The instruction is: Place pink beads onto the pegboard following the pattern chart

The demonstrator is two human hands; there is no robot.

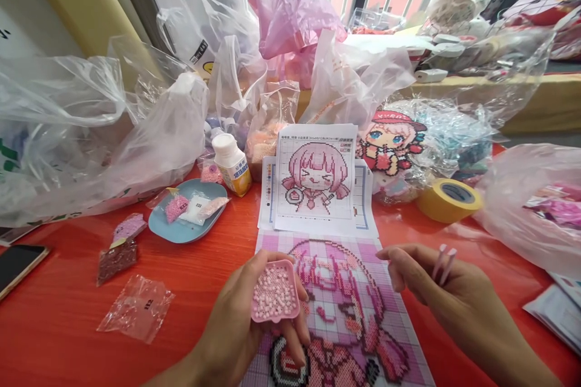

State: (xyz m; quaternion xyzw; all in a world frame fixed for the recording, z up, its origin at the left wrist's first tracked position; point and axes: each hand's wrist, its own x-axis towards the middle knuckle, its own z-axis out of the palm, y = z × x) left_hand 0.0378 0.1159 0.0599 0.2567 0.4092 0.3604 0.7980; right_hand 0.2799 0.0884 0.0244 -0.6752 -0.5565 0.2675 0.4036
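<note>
Cradled in my left hand [245,308] is a small pink tray [253,318] full of pale pink beads [273,291]. The tray is over the left part of a bead picture [363,308], a pink-haired figure on a gridded pegboard sheet [411,314]; my left hand hides part of it. Above the sheet's right edge is my right hand [436,290], with pale pink tweezers [447,266] tucked between its fingers, their two prongs sticking up. Its index finger and thumb point left toward the picture. A printed pattern sheet [315,184] stands behind the bead picture.
On the left, a blue plate [166,231] bears bead packets, near a bottle [231,166], an opened bag [136,308] and a phone [20,266]. Yellow tape [447,199] and a finished bead figure [390,142] lie right. Plastic bags [158,127] crowd the back.
</note>
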